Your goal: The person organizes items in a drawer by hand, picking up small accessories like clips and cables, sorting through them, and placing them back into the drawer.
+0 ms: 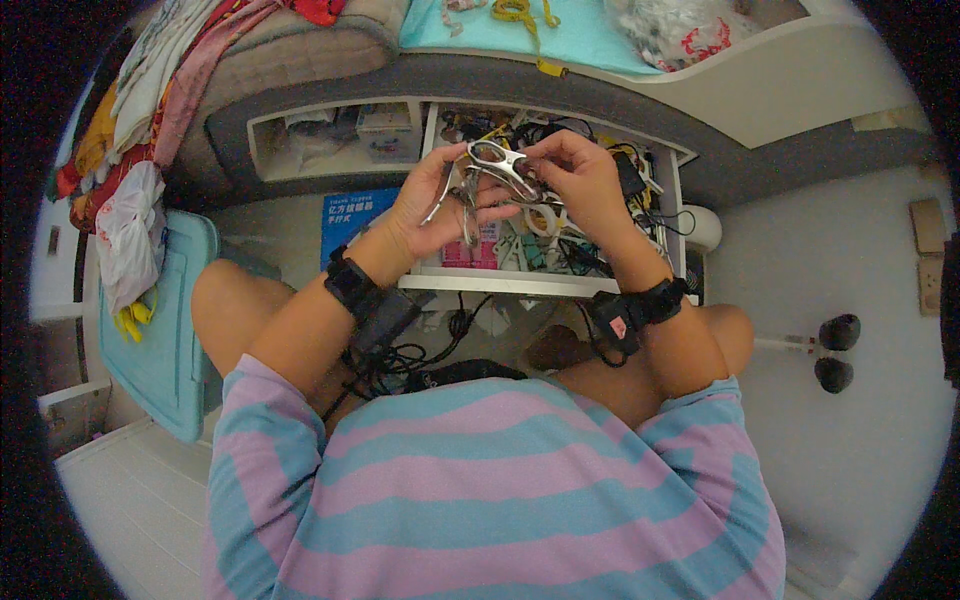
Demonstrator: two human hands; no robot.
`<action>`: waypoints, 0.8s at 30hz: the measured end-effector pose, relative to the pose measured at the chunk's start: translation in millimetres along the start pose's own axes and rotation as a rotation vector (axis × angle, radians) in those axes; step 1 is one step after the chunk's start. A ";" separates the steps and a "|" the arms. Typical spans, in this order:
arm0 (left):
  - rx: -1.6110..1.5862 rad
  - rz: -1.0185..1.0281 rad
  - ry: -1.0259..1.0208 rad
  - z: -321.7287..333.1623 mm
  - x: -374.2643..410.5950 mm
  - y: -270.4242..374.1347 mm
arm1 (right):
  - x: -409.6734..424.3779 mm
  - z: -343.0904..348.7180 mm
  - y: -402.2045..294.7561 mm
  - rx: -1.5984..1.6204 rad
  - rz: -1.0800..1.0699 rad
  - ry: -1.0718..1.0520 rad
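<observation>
Above the open drawer (pixel 506 282), my left hand (pixel 431 202) is palm up, holding several shiny metal pieces (pixel 470 199) between thumb and fingers. One is a silver metal piece with oval openings (pixel 510 161); its exact kind cannot be told. My right hand (pixel 581 176) pinches this piece at its right end with thumb and forefinger. Below them the drawer holds a jumble of cables, a white ring-shaped roll (pixel 541 220), a pink packet (pixel 471 253) and other small items partly hidden by my hands.
A blue printed box (pixel 356 214) sits left of the drawer, below an open cubby (pixel 330 142). Black cables (pixel 405 360) lie between my legs. A light-blue plastic lid (pixel 154 375) leans at the left beside a white plastic bag (pixel 131 232). Yellow measuring tape (pixel 529 30) hangs over the bed edge.
</observation>
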State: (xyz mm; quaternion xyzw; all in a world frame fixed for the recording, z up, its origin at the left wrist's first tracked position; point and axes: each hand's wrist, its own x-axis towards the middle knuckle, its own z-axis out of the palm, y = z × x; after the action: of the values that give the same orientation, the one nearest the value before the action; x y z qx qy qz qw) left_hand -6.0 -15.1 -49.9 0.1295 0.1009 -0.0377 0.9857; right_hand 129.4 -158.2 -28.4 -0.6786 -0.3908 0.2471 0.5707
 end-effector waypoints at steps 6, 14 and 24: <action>0.032 0.054 -0.010 -5.1 0.0 2.2 | -1.6 6.6 -0.2 -0.134 -0.034 -0.018; 0.076 0.030 0.033 -6.1 0.3 -1.4 | -7.8 15.1 -3.5 -0.509 -0.141 -0.040; 0.043 0.116 0.012 -0.1 -0.3 -0.2 | 0.4 7.7 8.6 -0.122 -0.054 0.003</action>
State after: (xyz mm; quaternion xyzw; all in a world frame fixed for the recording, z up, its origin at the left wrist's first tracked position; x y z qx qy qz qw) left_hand -6.3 -15.3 -49.9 0.1566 0.0986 0.0180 0.9826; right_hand 125.7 -153.8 -38.4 -0.7017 -0.4222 0.2064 0.5354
